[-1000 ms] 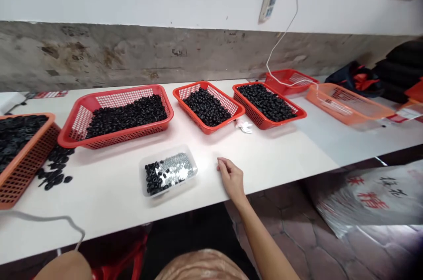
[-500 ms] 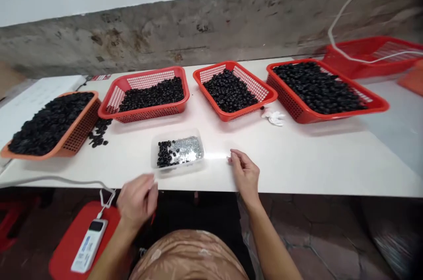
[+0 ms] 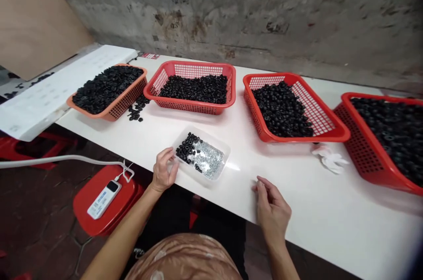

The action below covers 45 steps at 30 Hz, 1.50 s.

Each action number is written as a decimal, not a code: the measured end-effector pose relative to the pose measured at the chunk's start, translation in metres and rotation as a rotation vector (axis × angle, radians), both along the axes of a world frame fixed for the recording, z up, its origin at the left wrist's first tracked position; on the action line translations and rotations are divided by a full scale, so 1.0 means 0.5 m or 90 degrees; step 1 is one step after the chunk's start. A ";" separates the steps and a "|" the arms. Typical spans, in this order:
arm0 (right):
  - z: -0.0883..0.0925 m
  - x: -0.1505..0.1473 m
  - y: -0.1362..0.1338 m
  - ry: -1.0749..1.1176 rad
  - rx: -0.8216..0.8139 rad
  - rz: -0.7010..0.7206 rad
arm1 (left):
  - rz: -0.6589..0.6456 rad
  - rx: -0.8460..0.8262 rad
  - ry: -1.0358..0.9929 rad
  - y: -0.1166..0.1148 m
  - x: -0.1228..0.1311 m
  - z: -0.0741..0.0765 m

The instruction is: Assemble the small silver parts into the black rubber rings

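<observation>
Clear plastic tray (image 3: 220,150) w/ black rings (image 3: 187,147) + silver bits (image 3: 209,160)

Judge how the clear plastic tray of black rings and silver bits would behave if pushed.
The clear plastic tray looks thin and light, so it would probably slide easily. With low walls, the silver bits could spill if jerked, and the black rings might roll.
</observation>
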State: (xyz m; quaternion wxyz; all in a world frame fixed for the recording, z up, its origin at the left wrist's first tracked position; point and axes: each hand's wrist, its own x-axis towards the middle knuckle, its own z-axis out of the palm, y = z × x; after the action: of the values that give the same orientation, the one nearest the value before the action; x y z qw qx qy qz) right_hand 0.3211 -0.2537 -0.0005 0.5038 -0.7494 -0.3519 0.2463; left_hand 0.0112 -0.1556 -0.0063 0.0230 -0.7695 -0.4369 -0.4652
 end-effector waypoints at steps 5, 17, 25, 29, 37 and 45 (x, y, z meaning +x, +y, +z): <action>-0.005 0.000 0.005 -0.002 -0.034 -0.012 | 0.050 -0.134 -0.061 0.007 0.000 0.011; -0.031 0.002 0.025 -0.048 -0.043 -0.075 | -0.237 -0.069 0.021 0.008 -0.033 0.013; -0.005 -0.013 0.028 -0.065 -0.027 -0.021 | -0.256 -0.212 0.016 0.021 -0.029 0.021; 0.014 -0.053 0.038 -0.025 -0.007 0.058 | -0.299 -0.279 0.030 0.035 -0.030 0.032; 0.048 -0.066 0.043 -0.101 -0.056 0.100 | -0.335 -0.396 -0.111 0.033 -0.042 0.029; 0.142 -0.163 0.139 -0.329 0.030 0.312 | -0.197 -0.465 -0.197 0.027 -0.029 0.034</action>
State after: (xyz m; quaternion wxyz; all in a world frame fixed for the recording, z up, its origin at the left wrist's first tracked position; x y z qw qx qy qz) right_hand 0.2398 -0.1843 0.0703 0.3410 -0.6685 -0.6428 0.1537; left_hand -0.0034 -0.1423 0.0106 -0.3869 -0.7048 -0.4507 -0.3879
